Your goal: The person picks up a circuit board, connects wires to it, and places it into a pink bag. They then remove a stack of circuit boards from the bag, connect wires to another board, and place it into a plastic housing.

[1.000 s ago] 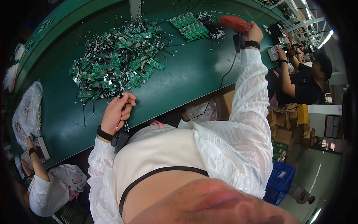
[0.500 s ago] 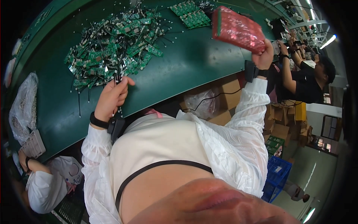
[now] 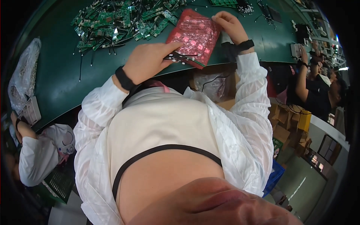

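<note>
A red bubble-wrap bag (image 3: 197,35) is held tilted over the near edge of the green bench. My right hand (image 3: 232,29) pinches its upper right corner. At the bag's lower left, my left hand (image 3: 150,62) is closed round a bunch of black cables (image 3: 183,57) with small white connectors, its thumb lying against the bag. A strip of green board shows at the bag's bottom edge; how much else is inside is hard to tell. Beyond my left hand spreads a heap of green circuit boards (image 3: 112,24) with black leads.
On the bench (image 3: 60,78), a clear plastic bag (image 3: 24,75) of small parts and a pale tray (image 3: 30,111) are at left. More boards (image 3: 224,3) and cables lie at the far right. Co-workers sit on both sides. Cardboard boxes (image 3: 283,122) stand at right.
My right hand has brought the red bag left, towards me. My left hand has moved right from the heap's edge to the bag, with cables in it. The view has shifted.
</note>
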The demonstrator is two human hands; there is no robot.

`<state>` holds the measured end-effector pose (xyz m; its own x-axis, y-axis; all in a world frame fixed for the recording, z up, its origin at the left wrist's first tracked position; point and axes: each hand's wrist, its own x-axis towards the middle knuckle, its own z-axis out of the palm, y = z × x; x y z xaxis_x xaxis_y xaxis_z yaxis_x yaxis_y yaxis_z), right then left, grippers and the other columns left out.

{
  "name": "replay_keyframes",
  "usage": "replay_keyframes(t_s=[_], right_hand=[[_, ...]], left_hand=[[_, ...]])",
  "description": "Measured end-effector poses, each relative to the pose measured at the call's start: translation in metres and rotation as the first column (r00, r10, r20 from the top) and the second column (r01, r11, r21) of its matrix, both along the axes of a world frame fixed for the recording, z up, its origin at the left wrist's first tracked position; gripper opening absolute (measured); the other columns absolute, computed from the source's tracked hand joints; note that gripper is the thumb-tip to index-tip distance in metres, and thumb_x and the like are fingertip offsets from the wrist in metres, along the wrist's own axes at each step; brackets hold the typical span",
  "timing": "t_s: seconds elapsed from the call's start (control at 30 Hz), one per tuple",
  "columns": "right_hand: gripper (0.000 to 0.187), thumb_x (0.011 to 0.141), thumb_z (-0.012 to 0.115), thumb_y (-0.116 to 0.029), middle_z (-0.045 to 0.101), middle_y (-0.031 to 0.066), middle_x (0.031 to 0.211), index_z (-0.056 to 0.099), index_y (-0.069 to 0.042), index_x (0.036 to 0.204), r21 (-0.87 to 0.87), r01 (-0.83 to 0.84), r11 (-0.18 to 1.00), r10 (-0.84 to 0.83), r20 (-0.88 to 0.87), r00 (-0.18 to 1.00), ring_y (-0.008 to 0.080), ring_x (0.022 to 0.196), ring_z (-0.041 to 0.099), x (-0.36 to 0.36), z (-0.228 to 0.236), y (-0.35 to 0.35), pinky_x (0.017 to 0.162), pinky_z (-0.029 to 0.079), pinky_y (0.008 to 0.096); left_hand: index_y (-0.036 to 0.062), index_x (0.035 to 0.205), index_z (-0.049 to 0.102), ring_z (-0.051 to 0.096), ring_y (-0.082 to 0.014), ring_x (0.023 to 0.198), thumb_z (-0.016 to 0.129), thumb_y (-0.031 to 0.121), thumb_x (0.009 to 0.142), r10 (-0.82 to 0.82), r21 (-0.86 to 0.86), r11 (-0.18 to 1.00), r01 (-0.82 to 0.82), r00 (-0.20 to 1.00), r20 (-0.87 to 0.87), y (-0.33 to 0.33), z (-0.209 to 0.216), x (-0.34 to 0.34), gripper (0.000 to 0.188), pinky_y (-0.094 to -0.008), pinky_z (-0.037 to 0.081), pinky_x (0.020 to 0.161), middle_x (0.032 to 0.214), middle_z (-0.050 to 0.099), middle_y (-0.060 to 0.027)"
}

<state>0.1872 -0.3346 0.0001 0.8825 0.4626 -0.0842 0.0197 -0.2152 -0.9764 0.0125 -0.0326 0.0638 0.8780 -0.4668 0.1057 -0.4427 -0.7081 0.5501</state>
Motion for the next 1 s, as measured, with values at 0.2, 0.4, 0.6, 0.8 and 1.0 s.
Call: replay_keyframes(t_s=[0.2, 0.4, 0.6, 0.8, 1.0], right_hand=[[0.020, 0.085, 0.073, -0.010, 0.069, 0.0019, 0.101, 0.069, -0.004, 0.104, -0.025, 0.116, 0.993, -0.102, 0.328, 0.939, 0.0136, 0.092, 0.063, -0.094, 0.047, 0.020, 0.078, 0.048, 0.0260], [0.028, 0.074, 0.074, -0.001, 0.067, 0.0084, 0.111, 0.071, -0.003, 0.102, -0.238, 0.093, 0.967, 0.077, 0.616, 0.784, 0.0275, 0.098, 0.064, -0.155, 0.038, 0.051, 0.083, 0.050, 0.0363], [0.029, 0.071, 0.069, 0.005, 0.066, 0.0118, 0.105, 0.068, -0.002, 0.099, -0.347, 0.195, 0.917, 0.127, 0.720, 0.682, 0.0343, 0.095, 0.062, -0.158, 0.031, 0.058, 0.082, 0.051, 0.0404], [0.025, 0.077, 0.062, 0.009, 0.065, 0.0153, 0.099, 0.062, -0.001, 0.100, -0.289, 0.256, 0.923, -0.004, 0.656, 0.755, 0.0339, 0.089, 0.063, -0.156, 0.031, 0.065, 0.080, 0.051, 0.0386], [0.022, 0.084, 0.055, 0.009, 0.064, 0.0183, 0.095, 0.058, 0.000, 0.104, -0.179, 0.326, 0.928, -0.192, 0.523, 0.831, 0.0338, 0.082, 0.064, -0.157, 0.022, 0.067, 0.076, 0.051, 0.0373]], left_hand=[[0.0176, 0.119, 0.066, 0.068, -0.0306, 0.086, 0.074, 0.016, 0.080, -0.027, 0.056, 0.998, 0.019, 0.988, 0.152, -0.012, -0.010, 0.015, 0.039, -0.0419, 0.055, 0.071, 0.099, 0.068, -0.0072], [0.0122, 0.106, 0.069, 0.068, -0.0266, 0.086, 0.074, 0.010, 0.078, -0.170, 0.087, 0.984, 0.158, 0.973, 0.153, -0.013, -0.011, 0.035, 0.029, -0.0389, 0.056, 0.071, 0.108, 0.064, -0.0043], [0.0095, 0.102, 0.067, 0.069, -0.0259, 0.085, 0.073, 0.011, 0.079, -0.246, 0.124, 0.966, 0.226, 0.953, 0.178, -0.015, -0.012, 0.042, 0.024, -0.0391, 0.056, 0.070, 0.105, 0.064, -0.0046], [0.0106, 0.109, 0.064, 0.069, -0.0273, 0.086, 0.070, 0.013, 0.082, -0.152, 0.091, 0.986, 0.137, 0.970, 0.189, -0.020, -0.019, 0.042, 0.028, -0.0394, 0.056, 0.070, 0.103, 0.065, -0.0053], [0.0110, 0.122, 0.060, 0.068, -0.0301, 0.091, 0.073, 0.010, 0.080, -0.134, -0.052, 0.989, 0.141, 0.983, 0.127, -0.026, -0.017, 0.046, 0.044, -0.0390, 0.056, 0.073, 0.108, 0.066, -0.0061]])
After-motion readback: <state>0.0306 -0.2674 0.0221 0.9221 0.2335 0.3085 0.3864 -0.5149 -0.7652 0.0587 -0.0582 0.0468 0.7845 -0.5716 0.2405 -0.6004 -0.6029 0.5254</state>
